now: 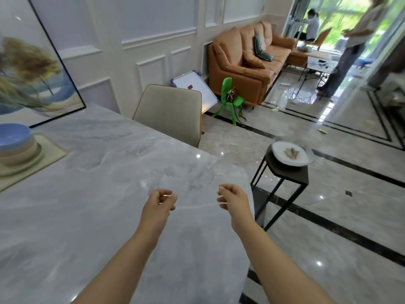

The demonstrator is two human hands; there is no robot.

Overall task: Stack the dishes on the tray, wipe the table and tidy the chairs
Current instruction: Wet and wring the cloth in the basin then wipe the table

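Note:
Coloured bowls (pixel 16 143), a blue one on top, are stacked on a pale plate on the beige tray (pixel 52 148) at the left of the grey marble table (pixel 98 194). My left hand (pixel 160 202) and my right hand (pixel 232 198) hover over the table's right end, each with thumb and fingers pinched. A thin, pale, almost see-through wipe (pixel 197 185) looks stretched between them; its edges are blurred. A beige chair (pixel 171 110) stands at the table's far side, its back toward the table edge.
To the right of the table, a black side table (pixel 285 174) carries a white plate (pixel 289 156) with scraps and a fork. A framed picture (pixel 32 69) leans on the wall. Beyond are a green child's chair (pixel 228 99), a whiteboard, an orange sofa (pixel 247 58) and two people.

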